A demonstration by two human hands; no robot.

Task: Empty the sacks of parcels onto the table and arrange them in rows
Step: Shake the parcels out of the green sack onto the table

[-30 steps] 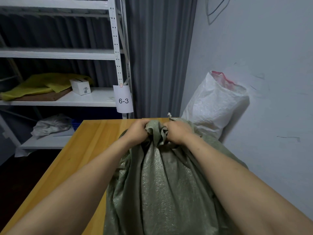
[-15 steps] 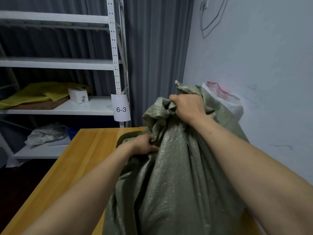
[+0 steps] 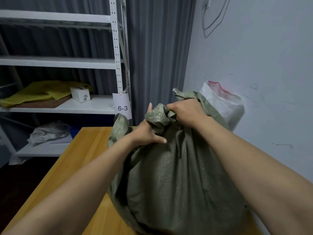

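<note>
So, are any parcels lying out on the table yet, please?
No, the visible table holds just the green sack, its top gripped by the left hand and right hand.

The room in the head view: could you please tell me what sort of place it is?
Probably a parcel storeroom or sorting room: white metal shelving with a bay tag reading 6-3, a green woven sack on the wooden table, and a white sack behind it.

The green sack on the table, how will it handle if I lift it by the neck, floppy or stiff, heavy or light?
Probably floppy: the green sack folds and bunches where the right hand and left hand grip its neck. Likely fairly heavy: its lower body bulges full on the table.
</note>
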